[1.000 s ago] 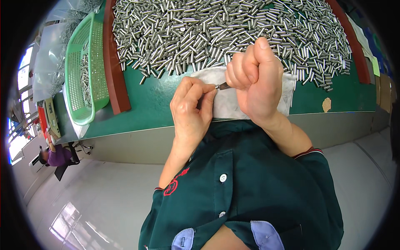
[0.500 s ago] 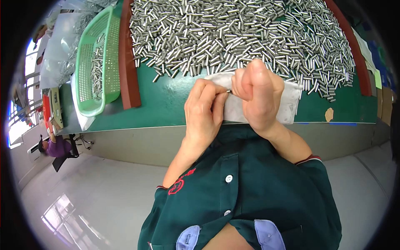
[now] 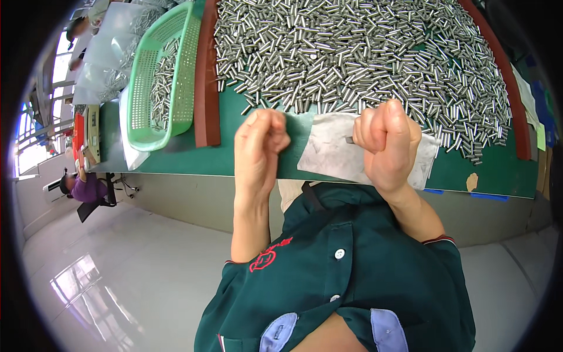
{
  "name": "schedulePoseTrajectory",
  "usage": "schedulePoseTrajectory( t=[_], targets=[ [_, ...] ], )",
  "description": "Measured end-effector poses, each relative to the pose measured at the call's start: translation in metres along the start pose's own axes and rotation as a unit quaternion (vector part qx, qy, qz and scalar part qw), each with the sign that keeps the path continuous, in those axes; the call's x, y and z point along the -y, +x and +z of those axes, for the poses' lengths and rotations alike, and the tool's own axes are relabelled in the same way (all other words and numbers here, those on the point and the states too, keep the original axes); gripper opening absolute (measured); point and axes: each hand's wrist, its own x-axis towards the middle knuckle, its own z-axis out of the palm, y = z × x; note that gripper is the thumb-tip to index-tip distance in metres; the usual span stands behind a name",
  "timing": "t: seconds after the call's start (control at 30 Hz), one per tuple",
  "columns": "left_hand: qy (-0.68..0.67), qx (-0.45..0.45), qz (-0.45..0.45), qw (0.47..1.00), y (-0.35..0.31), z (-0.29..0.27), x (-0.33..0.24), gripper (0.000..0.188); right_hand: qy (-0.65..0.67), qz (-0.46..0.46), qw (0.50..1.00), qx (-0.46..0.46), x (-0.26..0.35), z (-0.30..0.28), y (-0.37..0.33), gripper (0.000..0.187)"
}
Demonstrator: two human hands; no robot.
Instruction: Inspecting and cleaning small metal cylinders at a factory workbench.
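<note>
My right hand [image 3: 388,146] is closed in a fist above a stained white cloth [image 3: 331,149] near the table's front edge. From the side of that fist pokes the dark grey end of a metal pin [image 3: 350,140]; the rest is hidden in the fingers. My left hand [image 3: 258,144] is curled closed, left of the cloth and apart from it, and whatever it may hold does not show. Beyond both hands spreads a wide heap of short, shiny metal pins [image 3: 363,53].
Red-brown bars [image 3: 207,88] border the green table [image 3: 234,132] on both sides of the heap. At left stands a green plastic basket [image 3: 138,132] with more pins, beside clear bags [image 3: 105,58]. Farther left, a person in purple [image 3: 88,188] sits by a chair.
My hands have moved apart: the left went left, off the cloth, and its fingers curled in. My right hand shifted slightly right and down in the picture. The view has shifted a little.
</note>
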Motion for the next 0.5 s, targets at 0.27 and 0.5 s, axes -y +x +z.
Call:
schedulePoseTrajectory(
  t=[0.27,0.5],
  targets=[
    [0.579,-0.124,0.197,0.781,0.029,0.012,0.008,0.012,0.006,0.005,1.000,-0.002,0.000,0.000,0.000,0.041],
    [0.632,-0.088,0.120,0.761,0.034,0.021,-0.003,0.017,0.018,0.014,1.000,-0.013,0.002,0.001,-0.001,0.042]
  ],
)
